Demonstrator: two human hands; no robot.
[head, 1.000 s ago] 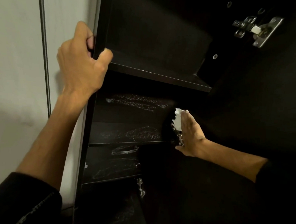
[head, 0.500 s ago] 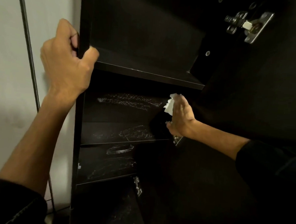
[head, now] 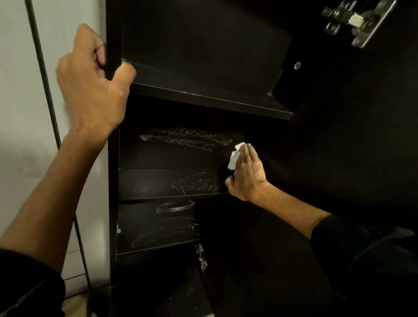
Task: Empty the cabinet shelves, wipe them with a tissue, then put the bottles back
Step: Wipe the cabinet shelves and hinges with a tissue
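Against the black cabinet (head: 209,49), the left hand (head: 90,84) clamps its grip round the cabinet's left front edge, while the right hand (head: 247,177), fingers straight, presses a white tissue (head: 234,157) to the middle shelf's (head: 167,185) right inner wall.

We see the cabinet (head: 111,153) as dark, near-black board with a smooth, matt face, and its shelves (head: 206,100) carry a faint sheen along their front edges. Whitish, streaky smears (head: 185,137) dull the back panel. The hinge (head: 355,20) looks like bright, brushed metal. The tissue (head: 234,157) is white, crumpled paper. The sleeve (head: 19,286) looks like dark, matt cloth with stitching.
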